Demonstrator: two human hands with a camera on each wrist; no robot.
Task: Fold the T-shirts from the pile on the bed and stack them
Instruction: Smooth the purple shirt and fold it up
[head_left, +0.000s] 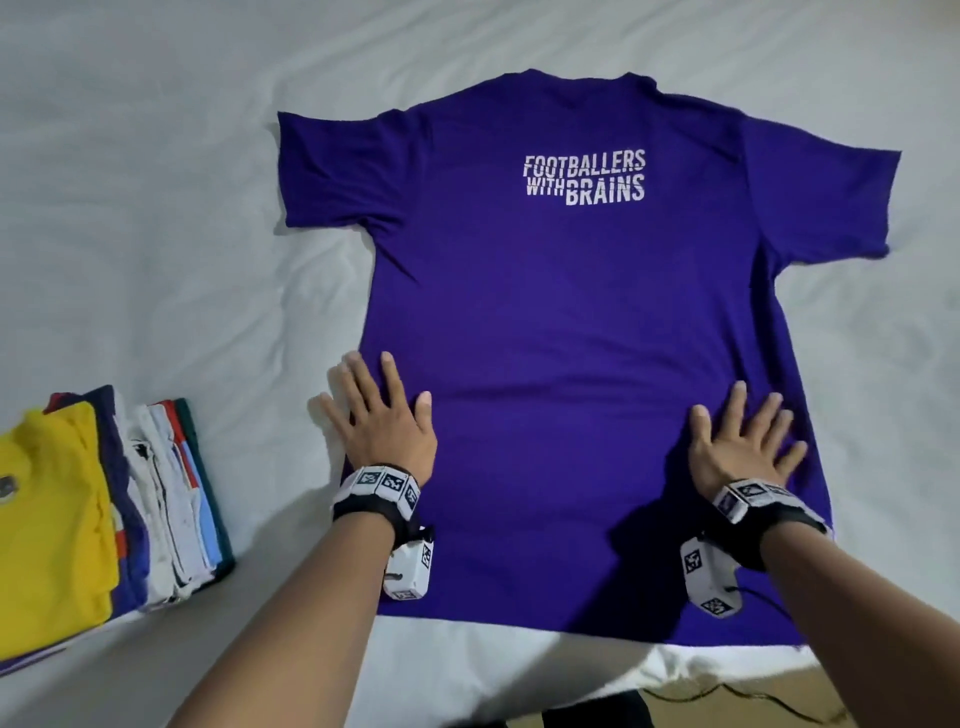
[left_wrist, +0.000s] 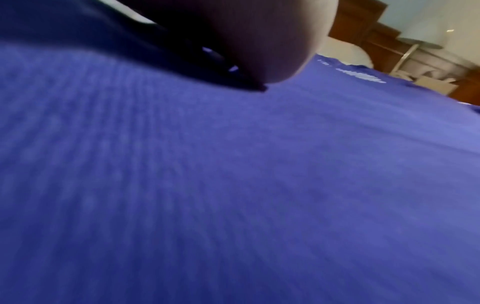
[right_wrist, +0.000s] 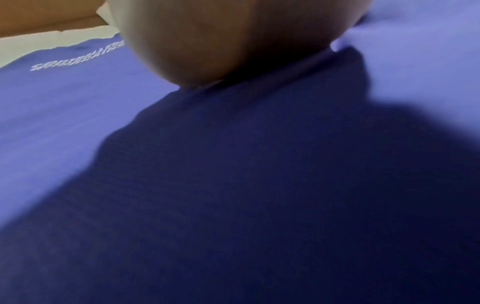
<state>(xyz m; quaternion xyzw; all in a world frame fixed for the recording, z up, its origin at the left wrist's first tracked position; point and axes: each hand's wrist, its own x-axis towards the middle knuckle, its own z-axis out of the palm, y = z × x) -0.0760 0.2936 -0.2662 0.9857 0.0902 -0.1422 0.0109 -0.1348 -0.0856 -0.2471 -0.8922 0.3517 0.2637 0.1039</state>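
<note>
The purple T-shirt (head_left: 571, 322) carries white print toward twelve o'clock, reading "FOOTBALLERS WITH BRAINS" in two lines. Both wrist views show that print too blurred to read. Nothing else is legible.

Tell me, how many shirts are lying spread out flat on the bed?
1: the purple T-shirt lies flat mid-bed under both palms. The stack at left holds only folded ones.

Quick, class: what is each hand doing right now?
Left hand: open, flat on the spread purple cotton T-shirt, holding nothing.
Right hand: open, flat on it too.
</note>
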